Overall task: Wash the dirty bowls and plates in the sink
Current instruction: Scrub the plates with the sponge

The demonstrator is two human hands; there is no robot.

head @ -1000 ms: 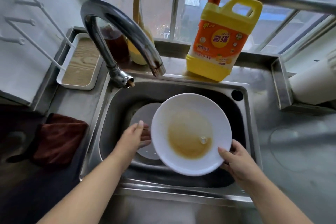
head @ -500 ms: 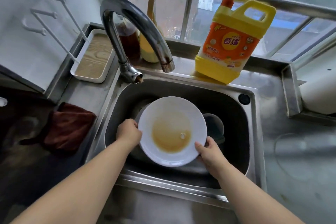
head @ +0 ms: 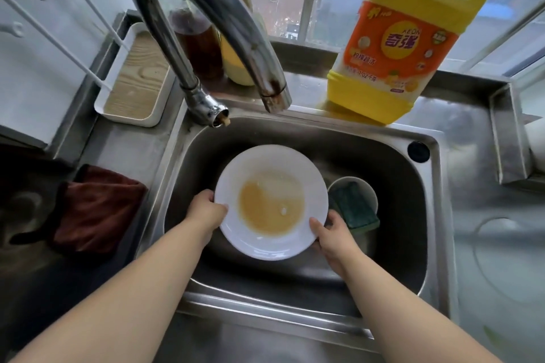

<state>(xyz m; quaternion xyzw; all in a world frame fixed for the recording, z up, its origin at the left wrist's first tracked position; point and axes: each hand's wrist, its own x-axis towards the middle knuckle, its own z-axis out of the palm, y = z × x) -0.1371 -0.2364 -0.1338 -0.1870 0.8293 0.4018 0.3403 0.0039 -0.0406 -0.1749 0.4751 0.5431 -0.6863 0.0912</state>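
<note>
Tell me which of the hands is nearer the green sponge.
Right. The right hand grips the plate rim just beside the sponge; the left hand grips the plate's far side.

The sink (head: 392,138) basin lies open at its upper right, where bare steel shows. The faucet (head: 224,23) arches over the basin's upper-left edge, its spout above the white plate (head: 271,244). At centre right a sponge (head: 355,208) in a small bowl (head: 370,188) fills the floor. The detergent jug (head: 410,38) blocks the upper-right ledge.
</note>
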